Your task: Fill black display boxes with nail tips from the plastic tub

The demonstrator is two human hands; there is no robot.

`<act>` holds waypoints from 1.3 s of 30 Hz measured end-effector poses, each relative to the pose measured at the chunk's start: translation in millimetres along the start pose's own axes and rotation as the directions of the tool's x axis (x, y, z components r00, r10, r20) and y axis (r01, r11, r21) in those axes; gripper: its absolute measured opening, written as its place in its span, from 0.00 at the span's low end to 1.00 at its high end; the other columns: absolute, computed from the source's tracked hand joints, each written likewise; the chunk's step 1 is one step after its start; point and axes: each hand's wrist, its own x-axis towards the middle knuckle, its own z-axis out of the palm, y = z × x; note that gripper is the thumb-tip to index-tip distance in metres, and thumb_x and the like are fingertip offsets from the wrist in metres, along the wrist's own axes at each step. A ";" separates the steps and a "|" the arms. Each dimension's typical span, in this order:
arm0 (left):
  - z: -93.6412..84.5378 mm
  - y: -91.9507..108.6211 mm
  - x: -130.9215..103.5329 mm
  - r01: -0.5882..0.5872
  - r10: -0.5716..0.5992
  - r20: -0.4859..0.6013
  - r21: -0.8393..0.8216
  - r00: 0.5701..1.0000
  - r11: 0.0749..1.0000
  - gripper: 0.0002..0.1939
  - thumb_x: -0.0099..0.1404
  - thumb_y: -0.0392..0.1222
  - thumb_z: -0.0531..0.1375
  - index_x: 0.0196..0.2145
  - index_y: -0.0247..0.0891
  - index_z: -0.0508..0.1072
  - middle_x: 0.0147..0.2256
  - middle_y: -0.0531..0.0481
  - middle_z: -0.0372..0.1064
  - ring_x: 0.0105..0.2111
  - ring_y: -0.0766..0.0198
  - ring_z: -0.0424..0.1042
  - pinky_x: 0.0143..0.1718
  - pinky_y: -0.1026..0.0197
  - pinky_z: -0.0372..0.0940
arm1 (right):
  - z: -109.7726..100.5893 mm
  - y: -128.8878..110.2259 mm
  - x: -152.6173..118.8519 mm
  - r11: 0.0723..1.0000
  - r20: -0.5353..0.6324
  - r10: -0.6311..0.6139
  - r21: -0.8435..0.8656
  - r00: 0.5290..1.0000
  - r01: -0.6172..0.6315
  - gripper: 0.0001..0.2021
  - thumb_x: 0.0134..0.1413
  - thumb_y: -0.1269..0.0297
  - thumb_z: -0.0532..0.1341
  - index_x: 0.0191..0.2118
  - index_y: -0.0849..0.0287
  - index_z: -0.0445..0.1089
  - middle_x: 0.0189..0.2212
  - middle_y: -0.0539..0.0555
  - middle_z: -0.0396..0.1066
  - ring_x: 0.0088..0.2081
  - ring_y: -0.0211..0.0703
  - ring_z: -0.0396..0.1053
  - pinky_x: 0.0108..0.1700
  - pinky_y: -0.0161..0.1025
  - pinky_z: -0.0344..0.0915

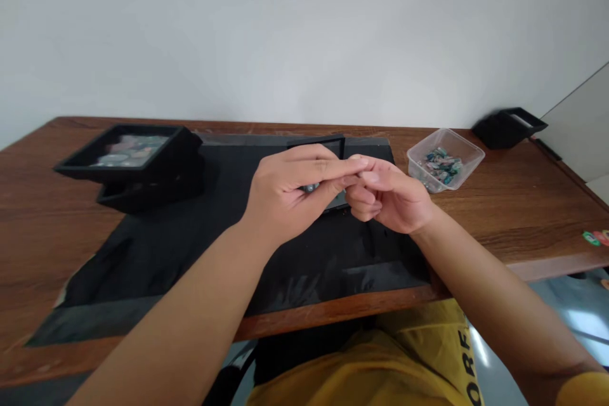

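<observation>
My left hand (295, 193) and my right hand (389, 193) meet fingertip to fingertip above the black mat (309, 266). Both are closed in a pinch, thumb against forefinger. Whatever sits between the fingertips is too small or too hidden to name. Behind and below the hands lies a black-rimmed tray (339, 147), mostly covered by them. A few shiny rounded bits (311, 188) show through the gap under my left forefinger.
A clear plastic tub (469, 162) with colourful small wrapped-looking pieces (443, 166) stands to the right. Stacked black boxes (166, 162) with pale pieces inside are at the left. Another black box (507, 128) sits at the far right, near the wall. The table's front edge (333, 312) runs below.
</observation>
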 end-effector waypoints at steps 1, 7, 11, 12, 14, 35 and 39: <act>-0.2 -1.5 -0.5 -0.016 0.016 0.001 0.023 1.000 1.000 0.14 0.72 0.36 0.67 0.48 0.57 0.85 0.35 0.56 0.82 0.29 0.69 0.78 0.29 0.67 0.71 | 0.1 1.2 0.3 1.000 -0.026 -0.002 -0.003 1.000 0.002 0.18 0.57 0.51 0.70 0.36 0.55 0.64 0.20 0.38 0.53 0.20 0.29 0.42 0.21 0.31 0.42; -0.7 -6.4 -2.3 -0.040 0.037 0.028 0.118 0.999 0.992 0.16 0.73 0.36 0.66 0.51 0.57 0.84 0.36 0.55 0.83 0.32 0.67 0.80 0.33 0.66 0.74 | -1.1 3.2 2.0 0.999 -0.102 -0.017 -0.032 0.995 0.014 0.18 0.57 0.51 0.70 0.34 0.56 0.63 0.19 0.38 0.55 0.19 0.28 0.40 0.20 0.31 0.39; 1.5 -5.5 -3.5 0.023 -0.028 0.035 0.140 0.999 0.990 0.14 0.73 0.39 0.65 0.52 0.54 0.84 0.39 0.53 0.84 0.35 0.63 0.82 0.37 0.62 0.78 | -1.3 3.8 4.2 0.994 -0.154 -0.032 -0.109 0.988 0.015 0.18 0.57 0.51 0.70 0.33 0.55 0.63 0.19 0.38 0.54 0.19 0.28 0.40 0.21 0.31 0.39; 2.1 -5.1 -3.8 0.039 -0.046 0.043 0.145 0.998 0.989 0.14 0.74 0.39 0.65 0.52 0.53 0.84 0.40 0.53 0.84 0.36 0.62 0.82 0.38 0.61 0.78 | -0.9 4.8 5.0 0.989 -0.179 -0.067 -0.144 0.982 0.041 0.18 0.57 0.51 0.71 0.32 0.55 0.63 0.18 0.38 0.53 0.20 0.29 0.41 0.21 0.31 0.40; 3.1 -4.5 -3.9 0.044 -0.052 0.056 0.134 0.997 0.990 0.14 0.73 0.38 0.65 0.53 0.52 0.84 0.41 0.52 0.85 0.37 0.62 0.82 0.40 0.60 0.79 | 1.0 7.7 6.6 0.963 -0.219 -0.179 -0.238 0.959 0.125 0.20 0.56 0.50 0.72 0.31 0.55 0.63 0.19 0.38 0.53 0.21 0.29 0.43 0.22 0.32 0.43; 6.2 -10.1 -7.8 0.010 -0.025 0.064 0.218 0.998 0.976 0.18 0.73 0.35 0.62 0.55 0.48 0.82 0.41 0.51 0.85 0.38 0.60 0.82 0.44 0.57 0.78 | 6.9 15.1 5.0 0.793 -0.357 -0.459 -0.578 0.813 0.194 0.18 0.54 0.49 0.74 0.32 0.56 0.72 0.18 0.41 0.55 0.22 0.32 0.50 0.26 0.36 0.50; 7.9 -9.1 -8.6 0.032 -0.036 0.017 0.185 0.999 0.982 0.16 0.74 0.36 0.62 0.54 0.48 0.83 0.39 0.51 0.85 0.37 0.61 0.82 0.42 0.59 0.77 | 7.8 13.1 4.1 0.783 -0.360 -0.482 -0.586 0.799 0.209 0.16 0.54 0.50 0.75 0.32 0.57 0.75 0.18 0.41 0.57 0.22 0.32 0.50 0.25 0.36 0.50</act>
